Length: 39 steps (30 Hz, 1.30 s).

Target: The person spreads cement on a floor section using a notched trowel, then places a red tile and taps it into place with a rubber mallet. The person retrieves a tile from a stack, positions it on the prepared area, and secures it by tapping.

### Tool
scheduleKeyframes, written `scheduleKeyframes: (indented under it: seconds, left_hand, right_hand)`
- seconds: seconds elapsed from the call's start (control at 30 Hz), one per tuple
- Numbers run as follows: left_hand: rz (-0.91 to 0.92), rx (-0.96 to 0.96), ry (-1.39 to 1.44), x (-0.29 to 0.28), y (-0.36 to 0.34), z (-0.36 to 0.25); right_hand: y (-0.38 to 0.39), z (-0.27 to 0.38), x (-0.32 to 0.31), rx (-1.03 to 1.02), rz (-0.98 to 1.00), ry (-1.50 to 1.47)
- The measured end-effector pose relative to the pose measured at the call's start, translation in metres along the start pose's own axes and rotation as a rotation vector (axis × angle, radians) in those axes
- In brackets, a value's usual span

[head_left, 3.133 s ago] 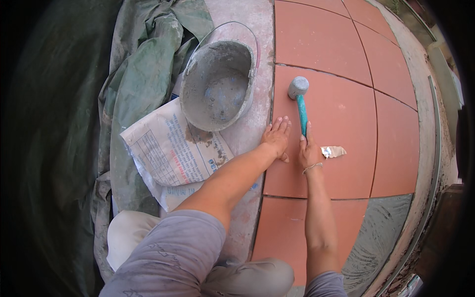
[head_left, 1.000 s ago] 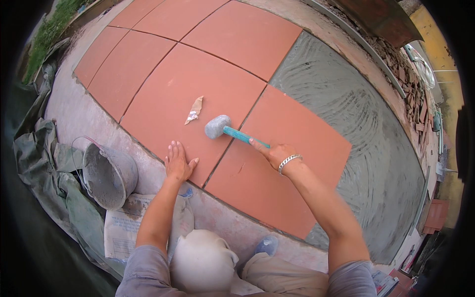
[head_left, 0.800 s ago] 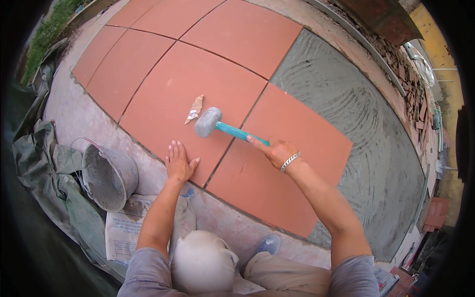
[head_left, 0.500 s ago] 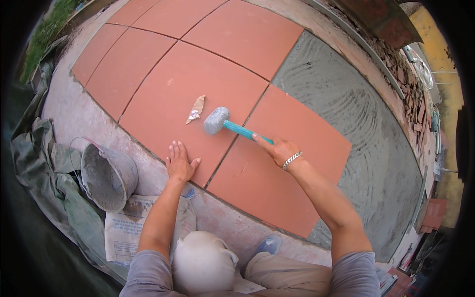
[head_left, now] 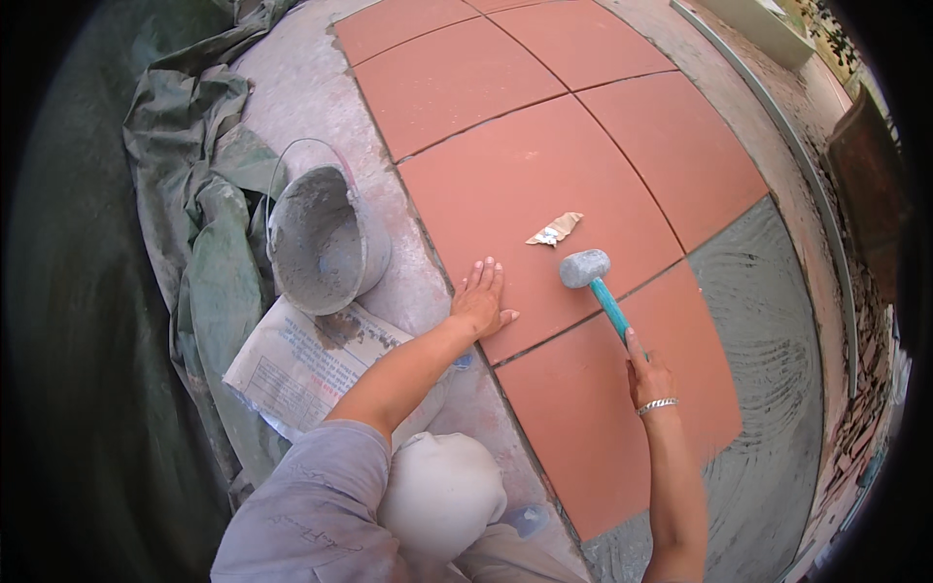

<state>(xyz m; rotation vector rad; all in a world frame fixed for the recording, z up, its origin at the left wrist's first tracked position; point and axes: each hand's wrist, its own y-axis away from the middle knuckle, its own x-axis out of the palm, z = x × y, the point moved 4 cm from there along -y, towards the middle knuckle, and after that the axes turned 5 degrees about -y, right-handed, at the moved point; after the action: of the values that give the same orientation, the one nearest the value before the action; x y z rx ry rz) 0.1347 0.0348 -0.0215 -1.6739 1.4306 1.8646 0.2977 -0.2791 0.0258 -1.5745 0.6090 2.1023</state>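
Note:
My left hand [head_left: 481, 299] lies flat with fingers spread on a large terracotta-coloured tile [head_left: 525, 185], near its left edge. In my right hand [head_left: 649, 377] is a rubber mallet [head_left: 585, 269] with a grey head and a turquoise handle, the index finger stretched along the handle. The mallet head is over the same tile, close to the joint with the nearer tile [head_left: 573, 418]; whether it touches cannot be told. A torn scrap of brown paper [head_left: 556, 229] rests on the tile just beyond the mallet.
Grey, ridged mortar [head_left: 763, 330] borders the tiles on the right. To the left stand a mortar-stained bucket [head_left: 330, 238] with a wire handle and a printed paper sack [head_left: 301, 364]. A crumpled green tarpaulin [head_left: 219, 262] lies beyond them. More laid tiles [head_left: 457, 83] extend away from me.
The view has swung, so the tiles and bucket appear farther right and turned. My left hand stays flat on the tile; my right hand still grips the mallet, its head now nearer the joint.

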Motion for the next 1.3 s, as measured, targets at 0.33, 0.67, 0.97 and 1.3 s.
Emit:
scheduleKeyframes:
  seconds: [0.33,0.67,0.97,1.3]
  left_hand:
    - [-0.039,0.025,0.011,0.002,0.003,0.004]
    - [-0.018,0.003,0.007,0.002,0.001,0.003]
    - [-0.026,0.004,-0.022,-0.002,0.001,0.003]
    - [-0.044,-0.012,-0.072,0.005,-0.006,-0.001]
  right_hand:
    - [0.004,0.011,0.011,-0.006,0.05,0.043]
    - [0.001,0.015,0.01,0.03,0.124,0.059]
    - [0.0,0.029,0.01,0.061,0.086,0.006]
    - [0.001,0.034,0.012,-0.005,0.027,-0.091]
